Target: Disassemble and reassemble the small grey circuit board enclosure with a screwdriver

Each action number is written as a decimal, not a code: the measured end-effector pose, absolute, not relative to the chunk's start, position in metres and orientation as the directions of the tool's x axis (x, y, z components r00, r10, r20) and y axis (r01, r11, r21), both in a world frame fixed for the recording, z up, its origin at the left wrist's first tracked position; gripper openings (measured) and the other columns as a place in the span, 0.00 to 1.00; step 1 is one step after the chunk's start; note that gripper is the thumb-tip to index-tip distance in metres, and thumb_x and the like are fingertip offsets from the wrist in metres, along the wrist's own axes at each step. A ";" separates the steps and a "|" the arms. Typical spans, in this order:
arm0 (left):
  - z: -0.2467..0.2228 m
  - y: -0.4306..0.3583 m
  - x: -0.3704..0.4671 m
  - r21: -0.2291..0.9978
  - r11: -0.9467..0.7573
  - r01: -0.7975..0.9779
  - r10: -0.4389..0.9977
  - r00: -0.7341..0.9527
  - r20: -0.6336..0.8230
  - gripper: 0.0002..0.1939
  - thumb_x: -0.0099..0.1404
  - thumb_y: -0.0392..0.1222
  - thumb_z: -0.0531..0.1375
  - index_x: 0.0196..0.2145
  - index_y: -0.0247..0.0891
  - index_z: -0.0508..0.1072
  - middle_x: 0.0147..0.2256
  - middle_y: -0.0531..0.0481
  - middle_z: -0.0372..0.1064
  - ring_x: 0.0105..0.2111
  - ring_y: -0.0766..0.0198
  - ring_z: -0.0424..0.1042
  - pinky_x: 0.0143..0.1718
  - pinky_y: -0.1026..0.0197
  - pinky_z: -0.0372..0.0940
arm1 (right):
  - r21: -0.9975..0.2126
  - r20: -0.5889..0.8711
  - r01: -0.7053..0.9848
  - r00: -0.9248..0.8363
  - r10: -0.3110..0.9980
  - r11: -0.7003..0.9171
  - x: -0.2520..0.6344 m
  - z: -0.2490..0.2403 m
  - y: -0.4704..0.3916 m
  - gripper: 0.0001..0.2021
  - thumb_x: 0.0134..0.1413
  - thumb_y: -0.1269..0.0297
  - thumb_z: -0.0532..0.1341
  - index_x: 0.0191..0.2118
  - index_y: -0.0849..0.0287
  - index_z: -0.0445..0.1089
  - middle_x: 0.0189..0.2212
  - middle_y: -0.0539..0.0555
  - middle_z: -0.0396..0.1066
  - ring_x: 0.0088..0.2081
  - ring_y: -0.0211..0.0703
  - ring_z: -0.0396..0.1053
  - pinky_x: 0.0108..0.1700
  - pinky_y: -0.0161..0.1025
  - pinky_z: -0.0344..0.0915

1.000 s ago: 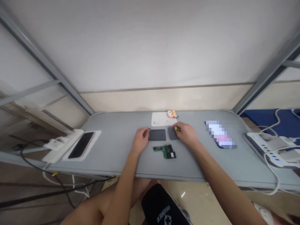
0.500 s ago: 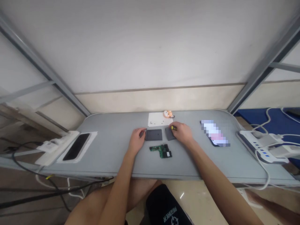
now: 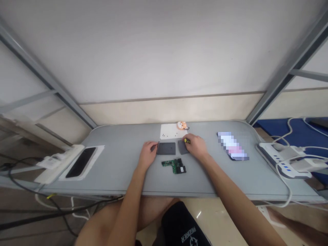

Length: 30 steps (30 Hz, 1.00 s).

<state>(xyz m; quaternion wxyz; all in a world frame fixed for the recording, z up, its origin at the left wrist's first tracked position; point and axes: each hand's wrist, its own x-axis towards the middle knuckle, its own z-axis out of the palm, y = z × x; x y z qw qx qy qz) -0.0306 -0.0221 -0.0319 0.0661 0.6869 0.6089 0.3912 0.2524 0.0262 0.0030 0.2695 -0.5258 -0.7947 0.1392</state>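
On the grey table, my left hand (image 3: 148, 155) is closed at the left edge of a flat dark-grey rectangular cover (image 3: 166, 148). A small dark piece shows between its fingers, too small to name. My right hand (image 3: 197, 145) is closed around a screwdriver (image 3: 187, 140) with a yellow-and-black handle end, its thin shaft pointing right. Under those fingers lies a second dark-grey cover (image 3: 182, 147), partly hidden by the hand. Nearer to me, a green circuit board (image 3: 174, 164) with black parts and a white label rests flat, touched by neither hand.
Behind the covers, white paper (image 3: 167, 130) carries several tiny dark screws (image 3: 163, 135) and an orange-and-white animal-faced trinket (image 3: 181, 125). A lit phone (image 3: 233, 147) and a power strip (image 3: 284, 164) lie right. Another dark phone (image 3: 81, 162) and a white strip (image 3: 61, 164) are left.
The whole view has shifted slightly, so things appear a little further left. Both hands keep about the same places and grips beside the two covers.
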 end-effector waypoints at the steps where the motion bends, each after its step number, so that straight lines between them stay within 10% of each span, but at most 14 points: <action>1: -0.032 -0.022 -0.031 0.565 -0.251 0.786 0.888 -0.045 0.457 0.09 0.71 0.36 0.59 0.42 0.41 0.80 0.40 0.45 0.78 0.45 0.54 0.73 0.52 0.48 0.70 | -0.503 0.284 0.762 -0.300 0.911 0.407 0.252 0.002 0.026 0.13 0.58 0.74 0.59 0.42 0.52 0.78 0.46 0.51 0.80 0.42 0.47 0.75 0.42 0.39 0.61; 30: -0.033 -0.023 -0.031 0.559 -0.262 0.787 0.887 -0.032 0.461 0.08 0.69 0.36 0.61 0.42 0.42 0.80 0.40 0.46 0.77 0.45 0.55 0.74 0.52 0.49 0.70 | -0.491 0.276 0.781 -0.281 0.919 0.386 0.250 0.002 0.025 0.13 0.59 0.73 0.58 0.42 0.52 0.78 0.46 0.52 0.80 0.40 0.46 0.74 0.40 0.38 0.60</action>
